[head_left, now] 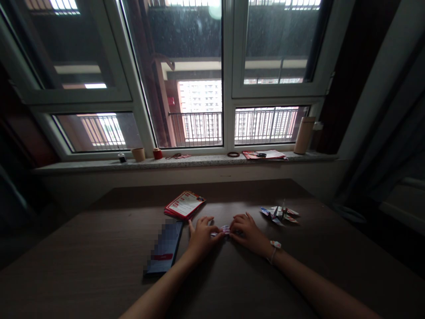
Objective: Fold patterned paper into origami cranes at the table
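Note:
Both my hands rest on a dark wooden table [99, 248] and meet over a small folded piece of patterned paper [225, 229]. My left hand [201, 235] pinches its left end with curled fingers. My right hand [246, 231] presses and pinches its right end; a bracelet sits on that wrist. The paper lies flat on the table between the fingertips and is partly hidden by them.
A stack of red and white leaflets [184, 204] lies just beyond my left hand. A dark flat phone [165, 249] lies to its left. Folded paper figures [279, 214] sit to the right. The windowsill [199, 162] carries cups, a tall cylinder [304, 135] and papers.

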The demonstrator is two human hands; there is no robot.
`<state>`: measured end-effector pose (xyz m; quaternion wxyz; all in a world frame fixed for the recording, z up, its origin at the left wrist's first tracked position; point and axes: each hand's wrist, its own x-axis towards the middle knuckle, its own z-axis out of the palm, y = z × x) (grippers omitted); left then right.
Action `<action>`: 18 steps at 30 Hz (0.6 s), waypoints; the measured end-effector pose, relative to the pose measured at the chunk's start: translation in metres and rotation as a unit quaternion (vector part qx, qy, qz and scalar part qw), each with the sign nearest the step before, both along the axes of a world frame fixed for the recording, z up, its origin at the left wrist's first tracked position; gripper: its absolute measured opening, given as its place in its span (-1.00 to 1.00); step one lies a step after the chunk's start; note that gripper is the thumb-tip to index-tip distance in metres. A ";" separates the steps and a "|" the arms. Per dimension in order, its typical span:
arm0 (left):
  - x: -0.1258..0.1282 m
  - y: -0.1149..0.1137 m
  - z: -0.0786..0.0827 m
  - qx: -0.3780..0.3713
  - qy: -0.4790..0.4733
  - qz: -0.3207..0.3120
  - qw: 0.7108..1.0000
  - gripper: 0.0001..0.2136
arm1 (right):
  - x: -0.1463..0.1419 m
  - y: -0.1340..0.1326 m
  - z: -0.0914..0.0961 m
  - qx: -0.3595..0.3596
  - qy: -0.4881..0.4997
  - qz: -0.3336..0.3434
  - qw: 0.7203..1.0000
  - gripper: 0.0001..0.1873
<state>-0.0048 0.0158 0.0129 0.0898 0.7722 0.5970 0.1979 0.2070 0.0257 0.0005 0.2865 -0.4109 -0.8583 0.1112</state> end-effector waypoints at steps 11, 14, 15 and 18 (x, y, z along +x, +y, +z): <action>0.003 0.000 0.002 -0.015 -0.017 0.012 1.000 -0.84 | -0.003 0.002 -0.001 -0.048 0.003 -0.097 0.994 -0.72; 0.004 0.001 0.001 -0.012 -0.021 0.014 1.000 -0.84 | -0.006 0.000 0.002 -0.067 -0.004 -0.111 0.992 -0.71; 0.004 0.001 0.001 -0.012 -0.023 0.014 1.000 -0.84 | -0.007 -0.001 0.003 -0.075 -0.004 -0.115 0.991 -0.71; 0.004 0.002 0.001 -0.014 -0.024 0.013 1.000 -0.84 | -0.007 -0.001 0.005 -0.094 0.000 -0.125 0.988 -0.72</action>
